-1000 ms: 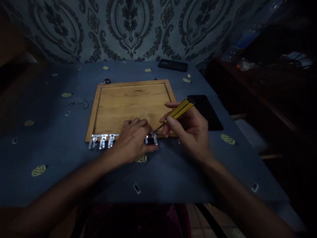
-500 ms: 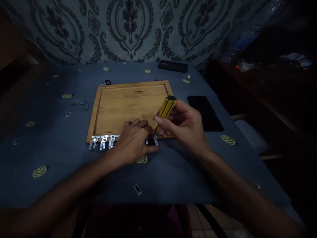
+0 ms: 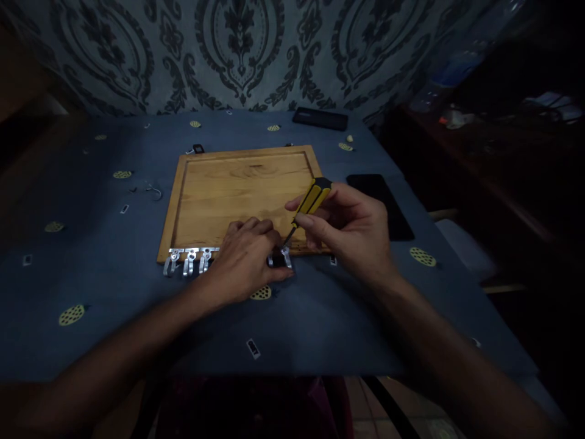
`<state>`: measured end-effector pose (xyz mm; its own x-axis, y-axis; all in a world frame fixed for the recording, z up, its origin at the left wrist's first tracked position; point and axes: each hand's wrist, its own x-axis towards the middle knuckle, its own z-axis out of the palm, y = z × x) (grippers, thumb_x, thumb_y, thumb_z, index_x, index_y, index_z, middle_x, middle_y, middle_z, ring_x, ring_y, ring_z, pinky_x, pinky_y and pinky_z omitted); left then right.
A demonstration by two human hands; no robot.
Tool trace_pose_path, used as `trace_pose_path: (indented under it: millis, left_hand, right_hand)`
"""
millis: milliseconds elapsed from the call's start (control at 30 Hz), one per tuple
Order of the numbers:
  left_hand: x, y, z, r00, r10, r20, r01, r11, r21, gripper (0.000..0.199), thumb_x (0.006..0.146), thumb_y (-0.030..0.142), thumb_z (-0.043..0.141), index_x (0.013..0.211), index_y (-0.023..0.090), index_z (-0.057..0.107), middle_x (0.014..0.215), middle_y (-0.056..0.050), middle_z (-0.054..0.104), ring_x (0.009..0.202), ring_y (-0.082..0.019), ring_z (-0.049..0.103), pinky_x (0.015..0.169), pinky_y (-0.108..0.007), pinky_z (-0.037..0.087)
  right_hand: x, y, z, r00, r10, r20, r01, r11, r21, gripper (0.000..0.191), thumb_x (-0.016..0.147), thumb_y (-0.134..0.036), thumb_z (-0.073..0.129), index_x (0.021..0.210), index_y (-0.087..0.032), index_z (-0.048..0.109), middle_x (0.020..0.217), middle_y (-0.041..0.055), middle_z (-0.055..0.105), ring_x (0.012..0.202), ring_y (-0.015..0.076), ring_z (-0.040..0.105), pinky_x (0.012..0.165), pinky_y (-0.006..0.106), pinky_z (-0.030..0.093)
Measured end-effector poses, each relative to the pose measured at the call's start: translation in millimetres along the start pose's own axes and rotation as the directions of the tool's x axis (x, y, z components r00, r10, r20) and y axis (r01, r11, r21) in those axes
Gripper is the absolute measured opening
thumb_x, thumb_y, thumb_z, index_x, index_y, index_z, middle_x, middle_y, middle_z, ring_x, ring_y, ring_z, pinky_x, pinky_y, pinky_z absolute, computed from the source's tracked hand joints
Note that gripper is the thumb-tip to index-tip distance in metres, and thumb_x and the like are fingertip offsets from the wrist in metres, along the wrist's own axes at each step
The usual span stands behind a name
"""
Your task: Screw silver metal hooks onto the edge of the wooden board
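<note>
A wooden board [image 3: 237,195] with a raised rim lies flat. Along its near edge runs a metal hook rail [image 3: 191,259], with several hooks hanging over the side. My left hand [image 3: 249,256] is closed over the rail's right part, fingers on the board and thumb below the edge; it hides the middle hooks. Between the thumb and fingers of my right hand [image 3: 351,225] is a yellow and black screwdriver [image 3: 313,198]. The tool leans to the right, its tip down at the rail's right end beside my left fingers. Whether the tip sits in a screw is too small to tell.
A dark tablet-like slab [image 3: 381,204] lies right of the board, and a black phone [image 3: 320,118] behind it. Loose metal hooks [image 3: 154,192] rest to the left on the blue tablecloth [image 3: 137,341]. A patterned wall [image 3: 247,55] rises behind.
My right hand has shifted slightly right, and the screwdriver leans further that way. Its fingers have loosened a little on the handle. My left hand stays in place.
</note>
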<state>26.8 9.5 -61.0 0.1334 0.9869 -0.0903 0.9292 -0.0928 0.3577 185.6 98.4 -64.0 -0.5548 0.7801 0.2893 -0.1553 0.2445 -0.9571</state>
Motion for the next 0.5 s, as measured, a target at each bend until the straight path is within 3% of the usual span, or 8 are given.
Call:
trace_pose_path:
  millis: [133,300,400,500]
  left_hand:
    - [0.4,0.7,-0.8,1.0,-0.006,0.014,0.006,1.0,0.006,0.039,0.086,0.045,0.082,0.112,0.017,0.073,0.117,-0.008,0.069,0.119,-0.034,0.06,0.101,-0.051,0.045]
    - [1.3,0.3,-0.4,1.0,0.006,-0.002,-0.006,1.0,0.015,0.04,0.086,0.047,0.082,0.11,0.017,0.073,0.113,-0.008,0.069,0.116,-0.034,0.061,0.1,-0.051,0.046]
    - [1.3,-0.1,-0.1,1.0,0.0,0.007,0.0,1.0,0.013,0.04,0.086,0.046,0.082,0.112,0.017,0.073,0.115,-0.008,0.069,0.117,-0.034,0.061,0.101,-0.051,0.045]
    - [0.8,-0.5,0.1,1.0,-0.002,0.006,0.002,1.0,0.011,0.04,0.086,0.046,0.082,0.114,0.018,0.073,0.119,-0.008,0.069,0.119,-0.034,0.06,0.101,-0.05,0.045]
  right_hand:
    - [1.6,-0.7,-0.6,1.0,0.015,0.0,-0.015,0.999,0.048,0.039,0.077,-0.051,0.091,0.087,-0.025,0.064,0.078,-0.0042,0.068,0.05,0.0084,0.056,0.043,0.023,0.051]
    - [2.7,-5.1,-4.6,0.997,-0.01,0.082,0.009,1.0,0.015,0.035,0.085,-0.052,0.084,0.105,-0.026,0.074,0.074,-0.0037,0.068,0.054,0.011,0.062,0.051,0.027,0.056]
    - [2.0,-7.8,-6.8,0.992,-0.014,0.126,0.019,0.999,-0.034,0.031,0.088,-0.052,0.081,0.101,-0.024,0.078,0.068,-0.0037,0.065,0.053,0.0108,0.062,0.053,0.026,0.056]
    - [0.7,-8.5,-6.4,0.996,0.0,0.085,0.003,0.999,-0.041,0.031,0.082,-0.049,0.087,0.092,-0.022,0.076,0.067,-0.0047,0.063,0.049,0.0092,0.058,0.048,0.024,0.055]
